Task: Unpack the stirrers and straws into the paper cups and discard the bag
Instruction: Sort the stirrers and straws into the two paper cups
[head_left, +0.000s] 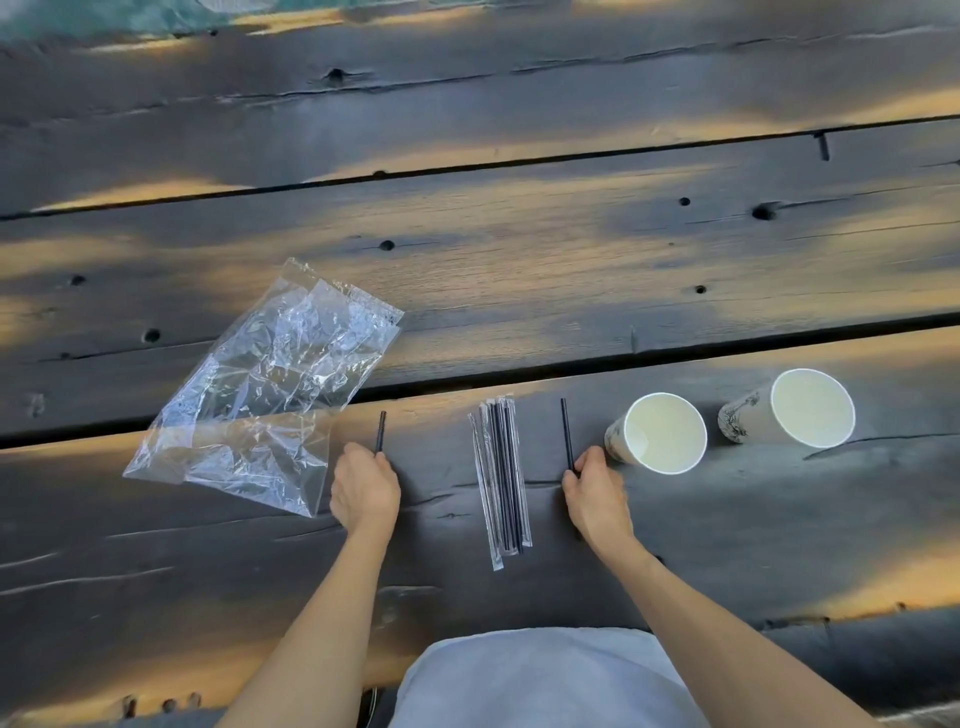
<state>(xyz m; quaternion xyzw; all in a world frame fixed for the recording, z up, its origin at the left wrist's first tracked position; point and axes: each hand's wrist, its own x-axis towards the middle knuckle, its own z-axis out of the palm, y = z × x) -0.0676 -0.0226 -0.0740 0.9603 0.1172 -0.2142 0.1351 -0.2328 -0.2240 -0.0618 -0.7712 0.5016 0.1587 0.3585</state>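
Only the head view here, looking down at a dark plank counter (519, 270) with the person's two arms reaching in.

The left hand (364, 491) has its fingers curled round the lower end of one thin black stick (381, 431), which pokes up and away from the knuckles. The right hand (597, 496) pinches a second black stick (566, 434) near its lower part, right beside the near paper cup (662, 434). One per hand looks like sorting: pull the loose ones out to each side so they can be dropped into cups separately (stirrer or straw, can't tell at this size).

Between the hands lies the wrapped bundle (500, 483), black sticks in clear sleeves, flat on the counter and lined up lengthwise, probably parked there within easy reach of both hands.

The two cups stand upright on the right with mouths open; the far paper cup (802, 408) is just beside the near one, and both look bare inside, so filling hasn't started.

The clear plastic bag (260, 389) lies crumpled and flat off to the left, apparently empty and pushed aside, not yet discarded.
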